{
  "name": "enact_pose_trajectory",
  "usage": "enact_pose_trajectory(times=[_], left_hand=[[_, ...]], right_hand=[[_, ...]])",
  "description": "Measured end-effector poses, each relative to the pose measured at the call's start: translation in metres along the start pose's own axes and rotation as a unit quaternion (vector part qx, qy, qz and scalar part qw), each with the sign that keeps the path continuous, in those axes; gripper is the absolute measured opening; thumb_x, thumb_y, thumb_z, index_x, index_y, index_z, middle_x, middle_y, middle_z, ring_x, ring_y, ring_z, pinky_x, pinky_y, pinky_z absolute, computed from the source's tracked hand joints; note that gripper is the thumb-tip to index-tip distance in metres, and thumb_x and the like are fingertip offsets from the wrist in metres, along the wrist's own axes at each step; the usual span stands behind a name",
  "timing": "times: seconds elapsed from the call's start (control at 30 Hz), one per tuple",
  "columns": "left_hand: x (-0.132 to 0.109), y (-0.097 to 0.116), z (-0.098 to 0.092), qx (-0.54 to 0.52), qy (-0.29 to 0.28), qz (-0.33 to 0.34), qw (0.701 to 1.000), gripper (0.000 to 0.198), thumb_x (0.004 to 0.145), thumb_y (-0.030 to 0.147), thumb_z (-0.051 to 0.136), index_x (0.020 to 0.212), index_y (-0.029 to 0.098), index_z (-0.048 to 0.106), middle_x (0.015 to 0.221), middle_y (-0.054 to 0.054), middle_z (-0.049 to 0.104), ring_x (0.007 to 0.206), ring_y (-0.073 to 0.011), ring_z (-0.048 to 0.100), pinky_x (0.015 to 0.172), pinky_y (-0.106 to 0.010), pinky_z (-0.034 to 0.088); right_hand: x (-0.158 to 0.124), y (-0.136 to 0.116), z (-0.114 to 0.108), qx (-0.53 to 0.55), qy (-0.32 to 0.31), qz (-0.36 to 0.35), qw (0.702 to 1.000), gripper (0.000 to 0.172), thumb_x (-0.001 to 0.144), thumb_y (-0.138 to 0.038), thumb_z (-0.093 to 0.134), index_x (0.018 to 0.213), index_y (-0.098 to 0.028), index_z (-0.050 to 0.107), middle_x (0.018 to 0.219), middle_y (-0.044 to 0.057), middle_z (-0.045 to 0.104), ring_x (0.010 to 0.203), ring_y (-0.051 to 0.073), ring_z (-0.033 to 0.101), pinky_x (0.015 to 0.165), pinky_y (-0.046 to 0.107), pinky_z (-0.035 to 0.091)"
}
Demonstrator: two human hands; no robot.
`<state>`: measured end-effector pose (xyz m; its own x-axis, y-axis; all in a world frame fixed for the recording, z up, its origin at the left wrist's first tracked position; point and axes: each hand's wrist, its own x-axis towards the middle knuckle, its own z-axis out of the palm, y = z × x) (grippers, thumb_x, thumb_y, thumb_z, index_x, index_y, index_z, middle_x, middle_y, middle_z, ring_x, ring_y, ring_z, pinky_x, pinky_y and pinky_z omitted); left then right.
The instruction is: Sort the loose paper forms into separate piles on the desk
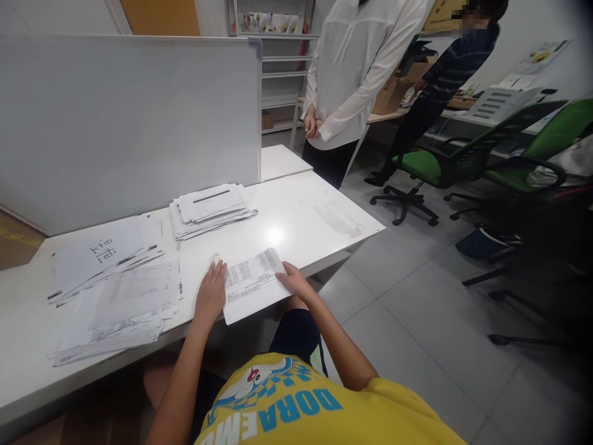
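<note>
A printed sheet of paper [250,300] with rows of text and an oval stamp lies at the table's front edge, its lower part sticking out past it. My right hand [293,281] pinches the right side of this sheet, thumb on top and the other fingers hidden beneath. Along the sheet's left edge rests my left hand [212,290], its fingers stretched out flat. Just beyond those fingertips is a small whitish object [217,256] that I cannot make out.
Loose paper piles [125,303] cover the table's left part, and a neater paper stack [210,210] stands behind. A whiteboard panel [139,123] rises at the back. A person in a white shirt [347,74] stands beyond the table; another is farther right, near green chairs [419,167].
</note>
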<state>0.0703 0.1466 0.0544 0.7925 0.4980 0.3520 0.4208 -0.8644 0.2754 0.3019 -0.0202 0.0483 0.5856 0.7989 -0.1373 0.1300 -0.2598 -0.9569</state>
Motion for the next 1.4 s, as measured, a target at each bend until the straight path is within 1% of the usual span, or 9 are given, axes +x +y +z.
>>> enact_pose_trajectory(times=[0.2, 0.5, 0.67, 0.83, 1.0, 1.1, 1.2, 1.33, 1.4], left_hand=[[-0.004, 0.001, 0.005, 0.009, -0.003, -0.018, 1.000, 0.056, 0.093, 0.014, 0.033, 0.148, 0.010, 0.038, 0.154, -0.016, 0.040, 0.147, -0.0300, 0.029, 0.116, -0.051, 0.035], [-0.004, 0.009, 0.006, 0.005, 0.002, -0.038, 0.999, 0.053, 0.096, 0.018, 0.031, 0.147, 0.007, 0.040, 0.154, -0.018, 0.039, 0.140, -0.0301, 0.043, 0.111, -0.048, 0.041], [-0.005, 0.012, 0.008, -0.003, -0.002, -0.056, 0.998, 0.055, 0.098, 0.026, 0.032, 0.149, 0.009, 0.037, 0.156, -0.016, 0.035, 0.144, -0.0312, 0.035, 0.114, -0.049, 0.038], [-0.008, 0.009, 0.011, -0.001, -0.028, -0.072, 0.997, 0.056, 0.100, 0.030, 0.028, 0.152, 0.009, 0.033, 0.159, -0.017, 0.030, 0.148, -0.0325, 0.025, 0.116, -0.053, 0.033], [-0.006, 0.010, 0.006, -0.002, -0.044, -0.078, 0.996, 0.057, 0.100, 0.031, 0.026, 0.153, 0.009, 0.030, 0.160, -0.015, 0.028, 0.149, -0.0316, 0.021, 0.118, -0.051, 0.029], [-0.003, 0.011, 0.004, -0.009, -0.047, -0.092, 0.995, 0.057, 0.101, 0.033, 0.026, 0.153, 0.009, 0.031, 0.160, -0.015, 0.028, 0.149, -0.0322, 0.022, 0.118, -0.052, 0.030], [-0.003, 0.013, 0.004, -0.011, -0.028, -0.091, 0.995, 0.057, 0.101, 0.034, 0.027, 0.153, 0.012, 0.030, 0.159, -0.015, 0.030, 0.148, -0.0319, 0.026, 0.117, -0.053, 0.031], [-0.008, 0.014, 0.007, -0.032, 0.034, -0.067, 0.997, 0.068, 0.099, 0.037, 0.035, 0.157, 0.012, 0.010, 0.163, -0.018, 0.017, 0.150, -0.0319, 0.018, 0.119, -0.052, 0.029], [-0.011, 0.014, 0.007, -0.047, 0.051, -0.075, 0.995, 0.073, 0.099, 0.037, 0.038, 0.158, 0.012, 0.003, 0.164, -0.018, 0.012, 0.151, -0.0313, 0.016, 0.119, -0.051, 0.029]], right_hand=[[-0.001, 0.001, -0.001, 0.023, -0.006, 0.013, 1.000, 0.019, 0.074, -0.032, 0.057, 0.090, -0.022, 0.061, 0.098, 0.005, 0.069, 0.096, 0.026, 0.062, 0.085, 0.039, 0.049], [-0.005, 0.002, -0.002, 0.057, -0.019, 0.017, 0.998, 0.023, 0.076, -0.032, 0.057, 0.095, -0.021, 0.063, 0.101, 0.005, 0.070, 0.100, 0.026, 0.062, 0.088, 0.039, 0.050], [-0.006, 0.003, -0.003, 0.073, -0.021, 0.017, 0.997, 0.022, 0.075, -0.033, 0.058, 0.094, -0.021, 0.063, 0.100, 0.005, 0.070, 0.099, 0.026, 0.063, 0.086, 0.039, 0.050], [-0.005, 0.002, -0.001, 0.067, -0.017, 0.013, 0.997, 0.020, 0.075, -0.033, 0.057, 0.092, -0.022, 0.061, 0.099, 0.005, 0.070, 0.098, 0.026, 0.063, 0.087, 0.039, 0.050], [-0.007, 0.006, 0.011, 0.026, 0.049, 0.003, 0.998, 0.017, 0.075, -0.034, 0.052, 0.086, -0.022, 0.057, 0.092, 0.003, 0.068, 0.093, 0.025, 0.062, 0.085, 0.040, 0.050], [-0.011, 0.008, 0.016, 0.024, 0.066, -0.006, 0.998, 0.017, 0.077, -0.036, 0.051, 0.086, -0.023, 0.056, 0.093, 0.004, 0.067, 0.092, 0.026, 0.062, 0.082, 0.039, 0.050], [-0.015, 0.008, 0.017, 0.026, 0.060, -0.018, 0.998, 0.017, 0.078, -0.037, 0.051, 0.086, -0.023, 0.056, 0.095, 0.005, 0.067, 0.092, 0.025, 0.061, 0.081, 0.038, 0.050], [-0.016, 0.007, 0.012, 0.009, 0.056, -0.021, 0.998, 0.015, 0.076, -0.037, 0.051, 0.082, -0.023, 0.055, 0.089, 0.004, 0.066, 0.088, 0.025, 0.060, 0.081, 0.040, 0.050], [-0.015, 0.006, 0.006, 0.006, 0.054, -0.022, 0.998, 0.015, 0.075, -0.036, 0.051, 0.081, -0.023, 0.055, 0.088, 0.003, 0.066, 0.088, 0.026, 0.060, 0.081, 0.040, 0.049]])
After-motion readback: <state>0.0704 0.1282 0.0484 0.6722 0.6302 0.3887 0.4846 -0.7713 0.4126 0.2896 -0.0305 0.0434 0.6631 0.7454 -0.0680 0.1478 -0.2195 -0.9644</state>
